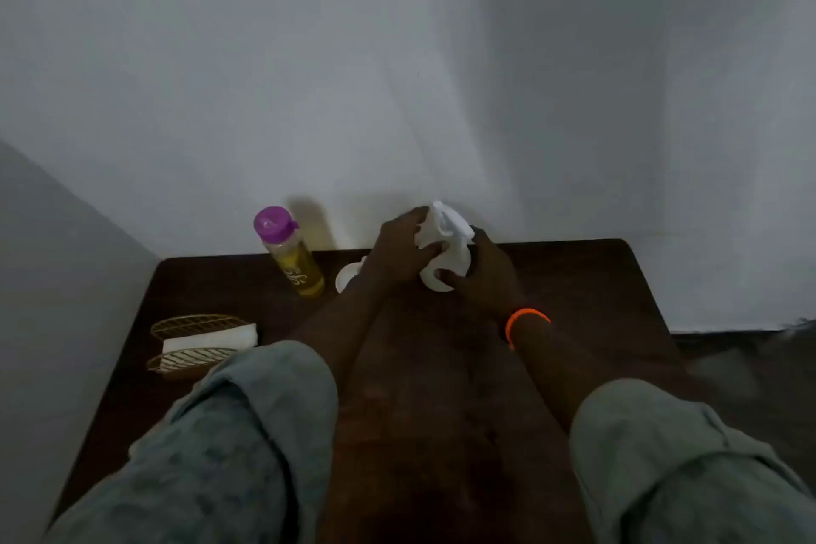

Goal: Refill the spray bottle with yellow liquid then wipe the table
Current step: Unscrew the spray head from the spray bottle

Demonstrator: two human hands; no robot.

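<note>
A white spray bottle (446, 247) stands at the back middle of the dark wooden table (574, 278). My left hand (399, 252) grips its white trigger head from the left. My right hand (483, 274), with an orange band on the wrist, wraps around the bottle's body from the right. Most of the bottle is hidden by my fingers. To the left stands a clear bottle of yellow liquid (296, 263) with a purple cap, closed. A white round object (346, 276) lies on the table between the two bottles, partly hidden by my left forearm.
A gold wire holder (194, 345) with a folded white cloth (212, 338) in it sits at the table's left edge. White walls close in behind and on the left. The table's right edge drops to the floor.
</note>
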